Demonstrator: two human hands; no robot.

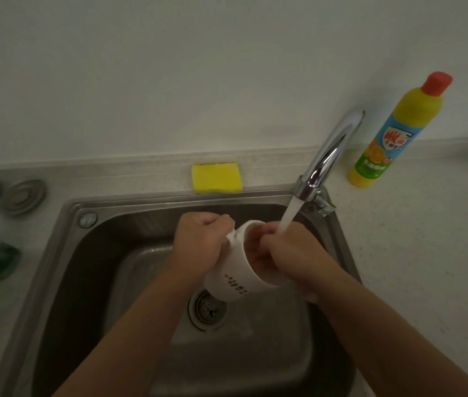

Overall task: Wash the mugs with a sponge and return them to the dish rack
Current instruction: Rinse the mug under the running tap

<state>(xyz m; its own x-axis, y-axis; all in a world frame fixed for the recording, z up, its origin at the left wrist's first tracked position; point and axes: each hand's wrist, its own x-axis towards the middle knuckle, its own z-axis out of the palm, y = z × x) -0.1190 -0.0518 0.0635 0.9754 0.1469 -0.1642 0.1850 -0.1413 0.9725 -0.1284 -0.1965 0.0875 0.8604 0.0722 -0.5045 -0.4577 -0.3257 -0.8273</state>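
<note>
White mug (238, 262) is tipped on its side over the steel sink (64, 253), in the middle of the frame. The left hand (195, 247) is curled tight round the handle. The right hand (293, 253) has its fingers down inside the mug and seems to pinch the rim, but the water (290, 216) from the tap (327, 156) hides them a bit. A yellow sponge (216, 178) lies behind the sink. A yellow bottle (390, 133) stands at the upper right.

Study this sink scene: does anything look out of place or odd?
One thing stands out: the yellow sponge lies unused on the counter behind the sink, while the right hand reaches bare into the white mug under the running tap. Nothing looks spilled or broken.
</note>
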